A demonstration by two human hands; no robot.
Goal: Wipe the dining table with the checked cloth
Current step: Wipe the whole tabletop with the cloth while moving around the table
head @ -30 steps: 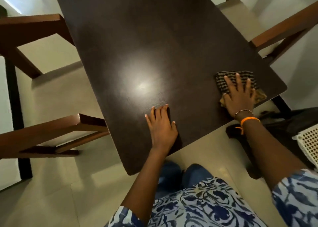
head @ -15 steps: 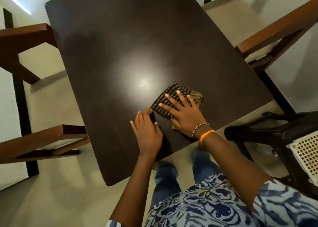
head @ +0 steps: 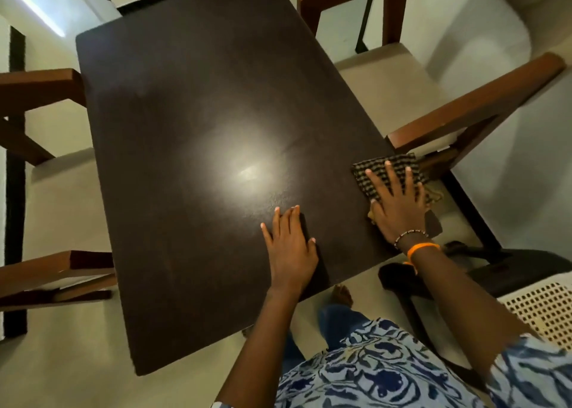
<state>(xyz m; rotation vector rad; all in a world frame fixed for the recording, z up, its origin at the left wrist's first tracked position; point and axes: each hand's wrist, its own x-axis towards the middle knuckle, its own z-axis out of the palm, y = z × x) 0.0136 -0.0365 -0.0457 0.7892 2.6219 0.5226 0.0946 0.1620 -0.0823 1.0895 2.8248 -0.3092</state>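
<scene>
At the right edge of the dark tabletop point(head: 198, 147), near its near-right corner, the checked cloth point(head: 387, 172) is pressed flat under the right hand point(head: 397, 204). That hand is laid open, palm down, with its fingers point(head: 390, 177) spread and pointing away from the person across the cloth; nothing is gripped. The cloth is folded into a rough rectangle whose long axis is set across the tabletop, roughly at right angles to the right edge, and its outer end is seen to overhang that edge beside a wooden chair point(head: 470, 104). A beaded bracelet and an orange band point(head: 422, 248) are worn on the right wrist. The left hand point(head: 291, 246) is rested open and flat on bare tabletop near the front edge, well apart from the cloth, fingers held together and pointed away.
</scene>
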